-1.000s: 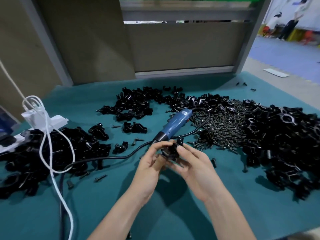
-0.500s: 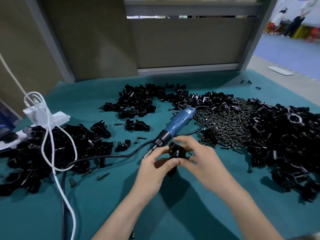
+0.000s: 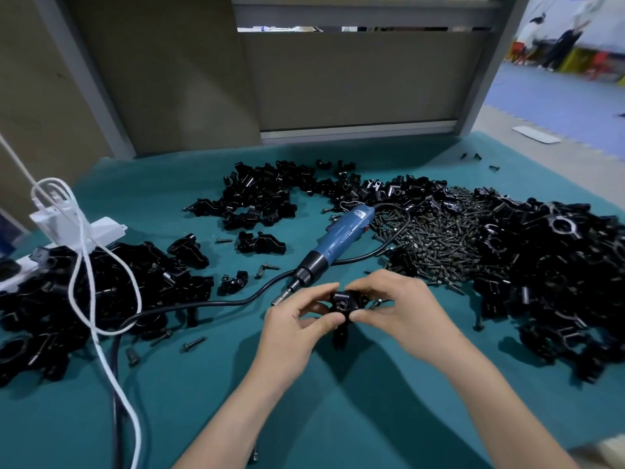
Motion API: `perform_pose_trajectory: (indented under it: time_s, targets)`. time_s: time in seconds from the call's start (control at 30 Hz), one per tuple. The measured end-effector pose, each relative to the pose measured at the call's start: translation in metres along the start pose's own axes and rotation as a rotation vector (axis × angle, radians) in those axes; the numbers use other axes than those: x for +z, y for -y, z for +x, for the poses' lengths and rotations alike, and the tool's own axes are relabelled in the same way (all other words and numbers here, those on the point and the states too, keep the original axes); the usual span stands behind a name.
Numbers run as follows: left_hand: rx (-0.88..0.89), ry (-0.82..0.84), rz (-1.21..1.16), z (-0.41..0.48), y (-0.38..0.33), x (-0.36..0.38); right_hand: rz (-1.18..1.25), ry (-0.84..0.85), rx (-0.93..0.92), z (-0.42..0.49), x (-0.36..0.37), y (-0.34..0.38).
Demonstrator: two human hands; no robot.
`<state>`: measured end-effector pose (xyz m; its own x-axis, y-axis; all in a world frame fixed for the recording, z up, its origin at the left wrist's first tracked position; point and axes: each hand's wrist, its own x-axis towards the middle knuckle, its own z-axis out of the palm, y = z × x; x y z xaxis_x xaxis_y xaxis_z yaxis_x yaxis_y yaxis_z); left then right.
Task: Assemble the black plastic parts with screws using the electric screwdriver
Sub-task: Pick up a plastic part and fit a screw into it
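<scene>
Black plastic part (image 3: 344, 304), perhaps two pieces, blue screwdriver (image 3: 341, 235) flat beside screws (image 3: 439, 240)

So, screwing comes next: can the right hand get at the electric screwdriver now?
Probably yes: the screwdriver lies uncovered close by, but the right hand must first release the black part.

One electric screwdriver (image 3: 341, 238); one left hand (image 3: 291, 333); one right hand (image 3: 406, 313); one screw heap (image 3: 439, 238); one handheld black part (image 3: 343, 304).
</scene>
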<state>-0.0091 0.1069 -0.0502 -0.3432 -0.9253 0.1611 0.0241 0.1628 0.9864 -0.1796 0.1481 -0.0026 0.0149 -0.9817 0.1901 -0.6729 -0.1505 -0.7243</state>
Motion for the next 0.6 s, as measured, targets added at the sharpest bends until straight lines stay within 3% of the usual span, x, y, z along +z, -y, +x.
perform_pose_trajectory:
  time_s: [0.33, 0.6]
  targets:
    - [-0.057, 0.104, 0.010, 0.004, 0.002, -0.007, 0.028, 0.048, 0.028, 0.001, 0.004, -0.006]
    - [-0.042, 0.117, -0.005, 0.001, 0.004, -0.008, 0.362, 0.007, 0.113, -0.008, 0.005, -0.016]
